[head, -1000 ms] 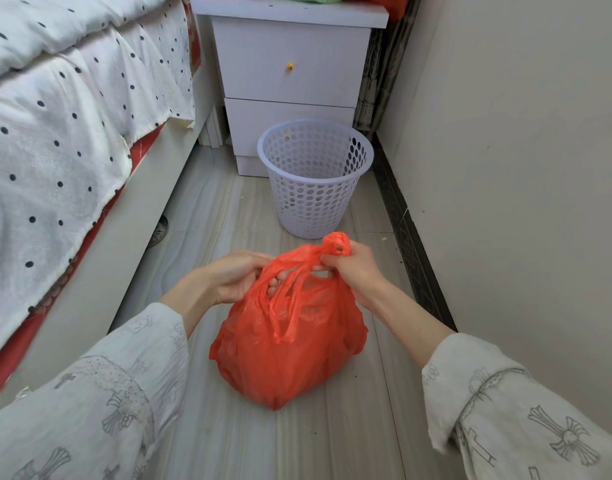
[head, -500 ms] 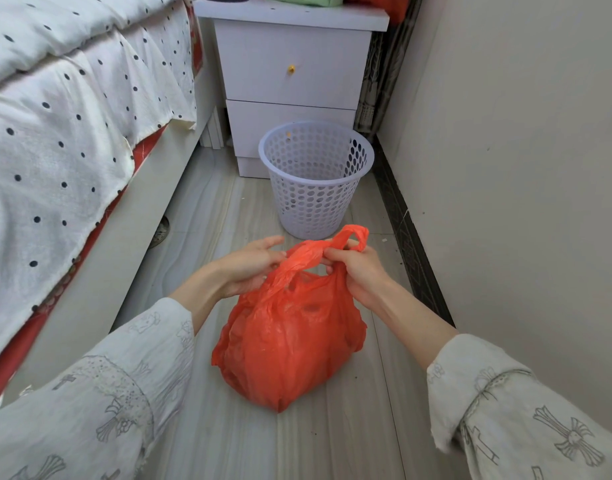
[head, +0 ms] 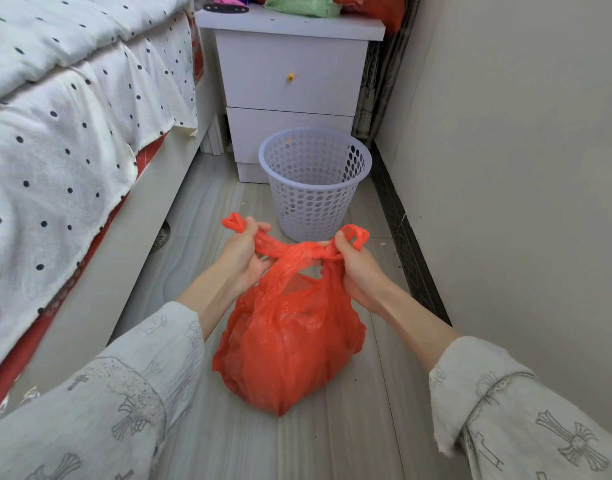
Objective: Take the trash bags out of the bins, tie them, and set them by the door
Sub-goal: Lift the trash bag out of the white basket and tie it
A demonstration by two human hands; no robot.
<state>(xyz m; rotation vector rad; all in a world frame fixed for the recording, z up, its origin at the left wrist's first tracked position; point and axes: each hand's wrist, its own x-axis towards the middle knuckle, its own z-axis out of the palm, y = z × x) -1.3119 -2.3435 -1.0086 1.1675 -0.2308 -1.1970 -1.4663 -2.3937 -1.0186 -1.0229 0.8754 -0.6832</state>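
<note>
Fingers [head: 259,227] curled round bag handles [head: 358,235]

one head-worn wide-angle view looks forward and down, close over the floor [head: 332,445].

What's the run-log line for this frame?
stage: tying | left hand: grips one handle | right hand: grips other handle | red bag: on floor, handles crossed | bin: no liner
</note>
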